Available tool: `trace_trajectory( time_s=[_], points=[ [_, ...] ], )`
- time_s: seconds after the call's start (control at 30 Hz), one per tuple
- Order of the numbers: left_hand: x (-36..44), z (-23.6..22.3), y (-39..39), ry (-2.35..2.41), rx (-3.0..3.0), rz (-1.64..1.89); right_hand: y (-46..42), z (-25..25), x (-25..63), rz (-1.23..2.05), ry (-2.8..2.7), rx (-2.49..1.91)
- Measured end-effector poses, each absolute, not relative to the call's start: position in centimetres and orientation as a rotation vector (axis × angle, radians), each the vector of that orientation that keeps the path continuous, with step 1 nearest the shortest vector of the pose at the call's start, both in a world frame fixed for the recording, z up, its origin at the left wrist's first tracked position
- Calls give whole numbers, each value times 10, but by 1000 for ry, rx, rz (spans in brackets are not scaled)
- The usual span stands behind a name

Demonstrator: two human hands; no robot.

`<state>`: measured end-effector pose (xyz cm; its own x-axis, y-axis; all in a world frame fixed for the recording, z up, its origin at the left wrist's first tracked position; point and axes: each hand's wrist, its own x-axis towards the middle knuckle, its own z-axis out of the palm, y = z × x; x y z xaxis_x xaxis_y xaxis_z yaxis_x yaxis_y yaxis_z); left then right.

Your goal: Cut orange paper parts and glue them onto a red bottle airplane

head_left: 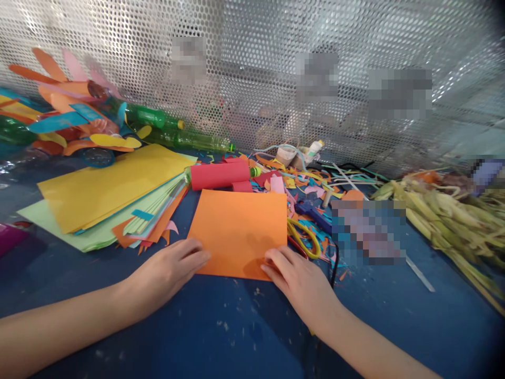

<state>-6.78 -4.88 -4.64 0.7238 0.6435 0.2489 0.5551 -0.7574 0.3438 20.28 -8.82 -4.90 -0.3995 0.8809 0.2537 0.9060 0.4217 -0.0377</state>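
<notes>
The left hand [173, 268] lies at the left edge of an orange sheet of paper [240, 231], its fingers drawn together; the thumb is hidden, so I cannot tell whether it pinches the edge. The sheet lies in front of the person, between both hands. The right hand [302, 281] has finger and thumb at the near right corner; whether they grip or only rest there is unclear. Good handling here would mean light, even pressure on both sides, with the near edge straight and the corners unbent.

On the blue table [189, 337], from the left, come bottles dressed with paper petals [79, 116], a fanned stack of yellow paper [114, 184] over green, and a red-wrapped bottle [221, 175] just beyond the sheet. Then come paper scraps [314, 190], a yellow loop [315, 245] just beside the sheet's right edge, a blue tool [315, 213], and dry husks [422, 210] at far right. A perforated metal wall [256, 31] stands behind everything.
</notes>
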Motion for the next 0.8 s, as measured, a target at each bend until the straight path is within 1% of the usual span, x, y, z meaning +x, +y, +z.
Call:
trace_trajectory(
  time_s=[0.1, 0.2, 0.27, 0.33, 0.4, 0.57, 0.8],
  points=[
    [-69, -47, -48, 972, 2758, 515, -88, -51, 204, -167, -2462, -1569],
    [-71, -45, -49, 974, 2870, 596, -88, -52, 205, -169, -2478, -1590],
    [-73, -42, -51, 827, 2928, 596, -88, -52, 205, -160, -2480, -1596],
    [-73, -40, -54, 607, 2962, 481, -88, -52, 204, -146, -2479, -1599],
    [-71, -39, -56, 494, 2978, 379, -88, -51, 204, -123, -2477, -1602],
    [-61, -36, -59, 598, 2944, 380, -89, -50, 204, -75, -2469, -1608],
    [-59, -32, -56, 534, 2965, 353, -88, -50, 204, -91, -2470, -1559]
  ],
)
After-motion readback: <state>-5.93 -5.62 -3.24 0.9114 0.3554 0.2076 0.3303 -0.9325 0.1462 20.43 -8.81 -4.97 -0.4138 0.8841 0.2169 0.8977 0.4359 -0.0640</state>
